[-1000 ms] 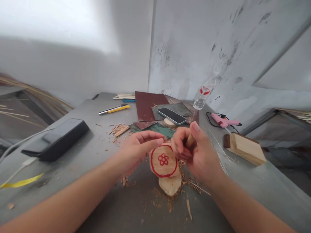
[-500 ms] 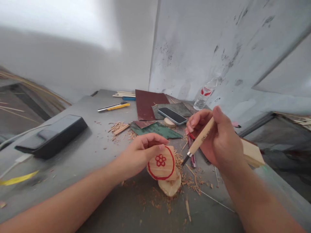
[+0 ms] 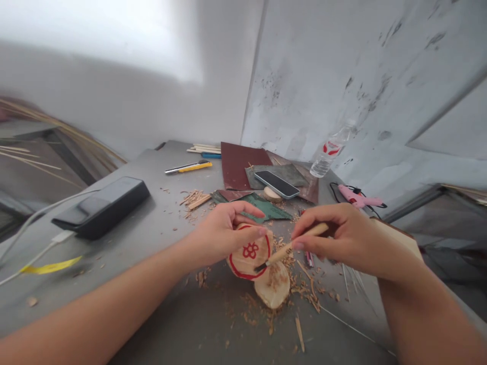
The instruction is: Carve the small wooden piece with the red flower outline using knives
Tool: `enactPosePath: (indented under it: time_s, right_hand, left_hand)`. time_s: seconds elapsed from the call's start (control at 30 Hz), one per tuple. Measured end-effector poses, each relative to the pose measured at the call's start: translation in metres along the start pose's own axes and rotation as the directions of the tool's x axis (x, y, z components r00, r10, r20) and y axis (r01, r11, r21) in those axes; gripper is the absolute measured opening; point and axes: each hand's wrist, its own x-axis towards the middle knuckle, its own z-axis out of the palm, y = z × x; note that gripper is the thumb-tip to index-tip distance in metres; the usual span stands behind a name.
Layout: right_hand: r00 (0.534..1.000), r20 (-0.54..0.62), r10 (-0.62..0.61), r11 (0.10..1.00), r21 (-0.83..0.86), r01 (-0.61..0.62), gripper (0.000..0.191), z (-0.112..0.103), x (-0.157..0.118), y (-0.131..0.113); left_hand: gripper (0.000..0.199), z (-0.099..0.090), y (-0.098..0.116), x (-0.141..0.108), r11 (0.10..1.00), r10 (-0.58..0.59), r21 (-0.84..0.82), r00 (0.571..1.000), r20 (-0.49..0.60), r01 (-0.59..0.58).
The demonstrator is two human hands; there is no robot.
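Observation:
My left hand (image 3: 228, 230) grips a round wood slice (image 3: 238, 261) by its upper left edge, thumb on top. The slice bears a red flower inside a red ring. Pinched between the fingers and thumb of my right hand (image 3: 335, 235) is a wooden-handled carving tool (image 3: 283, 252). Its dark metal tip rests at or just above the lower right part of the slice, near the ring. A second pale wood slice (image 3: 273, 289) lies on the table, partly under the first.
Wood shavings (image 3: 304, 284) lie around the slices. Behind are sandpaper sheets (image 3: 241, 165), a phone (image 3: 277, 183), a yellow cutter (image 3: 189, 167) and a bottle (image 3: 330, 152). A black device (image 3: 102, 208) with cables sits left; a pink glue gun (image 3: 359, 196) sits right.
My right hand has turned over and lowered, bringing the tool tip left onto or just over the marked slice. The slice is tilted differently, and the view has shifted, showing the glue gun more fully.

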Motion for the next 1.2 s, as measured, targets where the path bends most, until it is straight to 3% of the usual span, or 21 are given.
enactPosePath:
  time_s: [0.2,0.43,0.67,0.83,1.07,1.2]
  right_hand:
    - [1.000,0.012,0.026,0.951,-0.308,-0.021,0.034,0.002,-0.005,0.001]
    - [0.955,0.290,0.060,0.929,-0.365,0.053,0.033,0.018,-0.005,0.000]
    - [0.960,0.275,0.060,0.923,-0.381,0.051,0.019,0.027,-0.008,-0.008]
    - [0.967,0.254,-0.006,0.910,-0.400,0.110,0.024,0.029,-0.005,-0.009]
    - [0.961,0.240,-0.140,0.927,-0.309,0.212,0.027,0.028,-0.004,-0.010]
    - [0.953,0.244,-0.182,0.924,-0.288,0.251,0.028,0.032,-0.002,-0.010]
  left_hand:
    - [0.036,0.001,0.005,0.001,0.997,0.020,0.078,0.997,-0.070,-0.014]
    - [0.032,0.008,0.008,-0.003,0.994,0.049,0.108,0.987,-0.151,-0.033]
    - [0.033,0.011,0.005,-0.007,0.991,0.089,0.116,0.976,-0.201,-0.067]
    - [0.032,0.011,0.010,-0.009,0.990,0.093,0.126,0.969,-0.227,-0.065]
    - [0.020,0.011,0.011,-0.002,0.991,-0.089,-0.122,0.962,-0.260,0.059]
    - [0.018,0.012,0.009,-0.003,0.950,-0.201,-0.275,0.961,-0.189,0.145]
